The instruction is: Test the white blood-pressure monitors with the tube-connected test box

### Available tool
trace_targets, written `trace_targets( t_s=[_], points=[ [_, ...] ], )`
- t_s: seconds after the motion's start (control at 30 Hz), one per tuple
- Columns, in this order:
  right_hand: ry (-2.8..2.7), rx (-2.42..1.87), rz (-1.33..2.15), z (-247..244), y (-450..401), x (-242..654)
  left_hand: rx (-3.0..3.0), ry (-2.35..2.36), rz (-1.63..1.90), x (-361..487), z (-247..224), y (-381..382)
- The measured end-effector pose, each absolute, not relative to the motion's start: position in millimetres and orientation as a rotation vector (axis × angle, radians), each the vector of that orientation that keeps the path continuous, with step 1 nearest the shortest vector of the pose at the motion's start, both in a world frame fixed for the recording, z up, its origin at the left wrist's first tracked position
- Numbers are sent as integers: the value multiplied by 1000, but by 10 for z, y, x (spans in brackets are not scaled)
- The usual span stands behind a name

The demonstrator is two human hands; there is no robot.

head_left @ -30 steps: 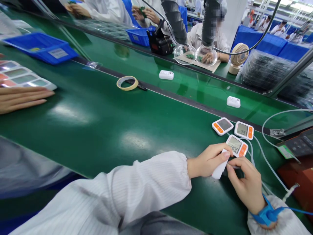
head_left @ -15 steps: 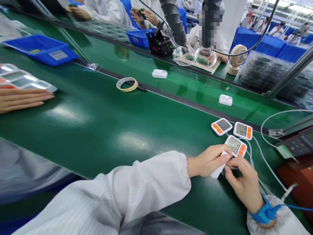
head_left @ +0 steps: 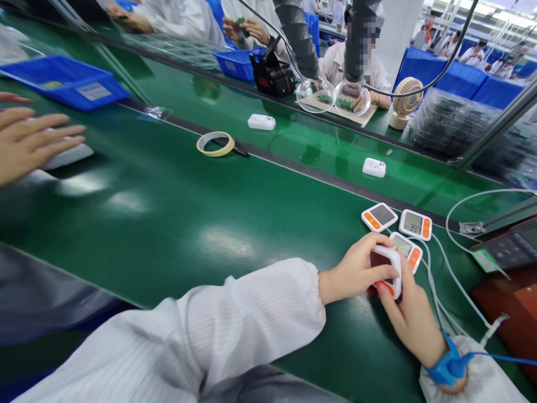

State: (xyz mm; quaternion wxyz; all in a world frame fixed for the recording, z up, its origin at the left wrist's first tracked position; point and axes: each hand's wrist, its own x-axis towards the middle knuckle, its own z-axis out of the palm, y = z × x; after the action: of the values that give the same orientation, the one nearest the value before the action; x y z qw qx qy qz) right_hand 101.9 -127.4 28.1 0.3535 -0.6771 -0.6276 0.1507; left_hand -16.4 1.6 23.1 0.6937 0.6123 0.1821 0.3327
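While our sleeves rest on the green surface (head_left: 176, 212), in the head view we grip a small white-orange meter (head_left: 388, 270) w/ both: left hand (head_left: 356, 271) clasps its left side, right hand (head_left: 409, 313) wraps its right edge & underside. It's tilted up on edge, just in front of 3 more meters: one (head_left: 406, 250) touching behind it, others (head_left: 378, 216) & (head_left: 415, 224) near. Tape roll (head_left: 215, 144) lies well apart. A co-worker's hand (head_left: 29, 140) at far left.
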Motion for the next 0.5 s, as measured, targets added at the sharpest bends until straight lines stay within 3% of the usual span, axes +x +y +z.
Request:
trace_targets(
  t_s=[0.5],
  points=[
    [-1174,-1552,635,276,-1247,1125,1120,137,311,-197,240,-14]
  ],
)
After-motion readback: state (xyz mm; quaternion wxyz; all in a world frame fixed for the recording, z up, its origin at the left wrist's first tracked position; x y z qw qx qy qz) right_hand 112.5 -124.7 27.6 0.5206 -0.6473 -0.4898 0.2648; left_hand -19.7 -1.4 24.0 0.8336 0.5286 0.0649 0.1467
